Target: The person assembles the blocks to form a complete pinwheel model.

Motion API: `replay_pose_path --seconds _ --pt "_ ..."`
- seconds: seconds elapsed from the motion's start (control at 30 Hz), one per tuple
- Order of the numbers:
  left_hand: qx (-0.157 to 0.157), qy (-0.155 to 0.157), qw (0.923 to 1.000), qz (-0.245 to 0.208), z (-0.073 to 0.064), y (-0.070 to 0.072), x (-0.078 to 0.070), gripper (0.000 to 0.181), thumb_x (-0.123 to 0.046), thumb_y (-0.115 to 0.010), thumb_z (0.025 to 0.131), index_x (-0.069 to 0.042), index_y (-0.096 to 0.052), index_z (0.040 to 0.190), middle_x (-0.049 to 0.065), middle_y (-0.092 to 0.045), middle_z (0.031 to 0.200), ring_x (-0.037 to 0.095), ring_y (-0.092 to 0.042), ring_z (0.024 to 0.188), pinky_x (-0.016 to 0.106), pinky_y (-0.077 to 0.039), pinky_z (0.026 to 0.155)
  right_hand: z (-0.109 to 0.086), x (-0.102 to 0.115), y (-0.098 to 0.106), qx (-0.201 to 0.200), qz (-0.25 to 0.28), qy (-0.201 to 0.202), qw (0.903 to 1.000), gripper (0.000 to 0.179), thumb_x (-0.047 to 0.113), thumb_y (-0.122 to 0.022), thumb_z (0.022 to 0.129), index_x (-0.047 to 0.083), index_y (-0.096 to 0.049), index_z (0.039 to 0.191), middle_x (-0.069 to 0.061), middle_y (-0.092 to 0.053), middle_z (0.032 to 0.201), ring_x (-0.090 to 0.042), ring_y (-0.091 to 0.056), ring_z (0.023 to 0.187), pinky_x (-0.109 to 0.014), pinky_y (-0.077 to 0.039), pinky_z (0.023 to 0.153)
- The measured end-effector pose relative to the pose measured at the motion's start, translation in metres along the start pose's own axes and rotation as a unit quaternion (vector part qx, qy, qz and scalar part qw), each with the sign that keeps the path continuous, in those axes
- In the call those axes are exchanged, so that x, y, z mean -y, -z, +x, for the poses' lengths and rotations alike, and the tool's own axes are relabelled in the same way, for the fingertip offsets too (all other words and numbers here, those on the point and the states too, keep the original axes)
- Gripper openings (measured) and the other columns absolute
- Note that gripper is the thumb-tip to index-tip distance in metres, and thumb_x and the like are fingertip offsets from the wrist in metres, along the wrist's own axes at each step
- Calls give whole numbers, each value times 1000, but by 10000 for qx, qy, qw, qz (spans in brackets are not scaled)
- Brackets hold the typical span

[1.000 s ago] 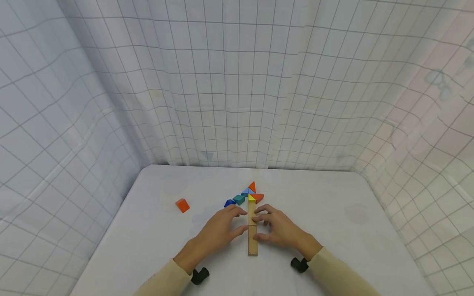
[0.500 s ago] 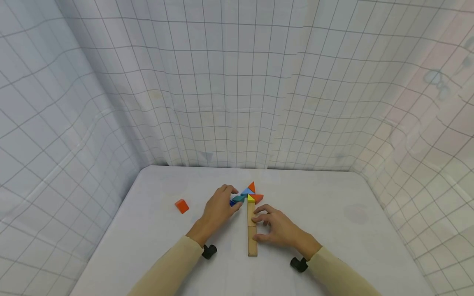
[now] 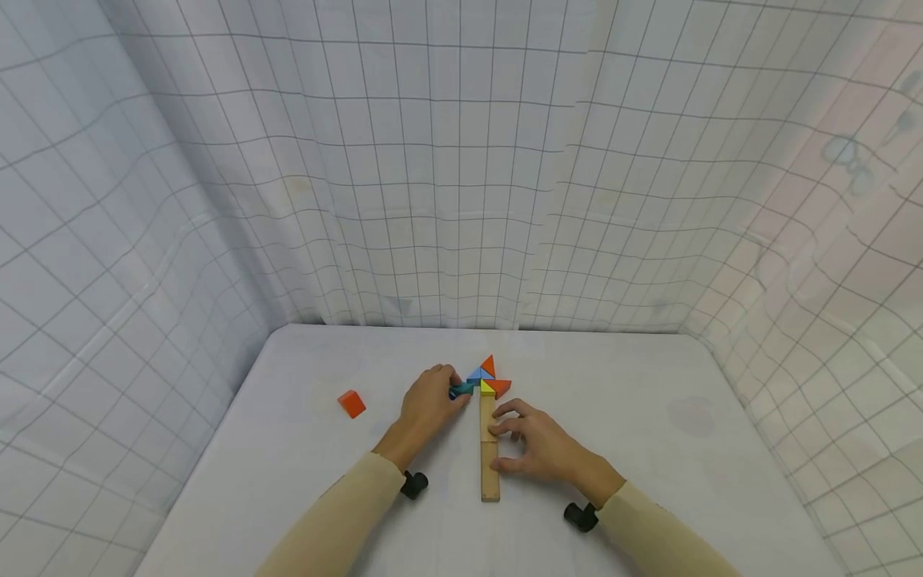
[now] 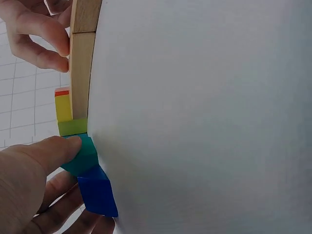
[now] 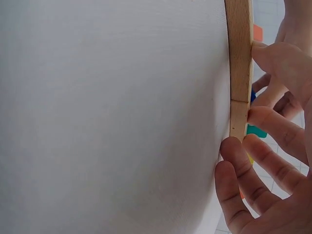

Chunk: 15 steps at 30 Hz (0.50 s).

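Note:
My left hand (image 3: 430,401) grips a teal block (image 4: 82,156) and a dark blue block (image 4: 99,195), joined end to end. In the left wrist view its thumb presses the teal one, while the other fingers reach behind the blue. My right hand (image 3: 541,445) rests along the right side of two plain wooden blocks (image 3: 490,473) laid in one straight column, its thumb and fingertips touching their edge. A yellow triangular block (image 3: 488,389) caps the column. Around it lie an orange triangle (image 3: 501,388), light blue triangles (image 3: 480,375) and another orange triangle (image 3: 489,365).
A separate orange block (image 3: 352,403) lies to the left on the white table (image 3: 649,425). Gridded white curtains (image 3: 461,160) surround the table at the back and sides. A black wrist device (image 3: 414,485) sits under each sleeve.
My left hand has moved from beside the wooden column up to the teal and dark blue blocks and taken hold of them. The blue block is drawn in closer. My right hand stays put.

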<state>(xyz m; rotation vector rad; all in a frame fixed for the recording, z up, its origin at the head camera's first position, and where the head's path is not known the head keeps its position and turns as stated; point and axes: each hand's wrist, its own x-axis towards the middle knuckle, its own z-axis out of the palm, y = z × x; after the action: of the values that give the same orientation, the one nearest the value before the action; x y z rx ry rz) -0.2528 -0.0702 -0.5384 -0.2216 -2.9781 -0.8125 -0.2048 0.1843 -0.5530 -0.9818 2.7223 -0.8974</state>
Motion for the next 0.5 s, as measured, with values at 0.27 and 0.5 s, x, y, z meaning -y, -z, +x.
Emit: replay_pose_path --seconds 0.27,0.5 --pt "-72 -75 9999 -7 -1 3 6 22 -21 -95 99 -8 -79 105 6 -77 106 19 -70 94 42 -68 92 0 1 1 -3 87 -47 10000 53 43 -97 97 12 -86 139 -2 -67 154 -9 -67 105 -25 -61 90" --pt "-11 -153 9999 6 0 7 15 25 -12 -91 99 -11 -66 95 6 -77 101 19 -65 90 39 -61 83 -1 1 0 18 54 -135 9999 53 43 -97 98 13 -86 140 -1 -67 155 -8 -66 105 -24 -60 90"
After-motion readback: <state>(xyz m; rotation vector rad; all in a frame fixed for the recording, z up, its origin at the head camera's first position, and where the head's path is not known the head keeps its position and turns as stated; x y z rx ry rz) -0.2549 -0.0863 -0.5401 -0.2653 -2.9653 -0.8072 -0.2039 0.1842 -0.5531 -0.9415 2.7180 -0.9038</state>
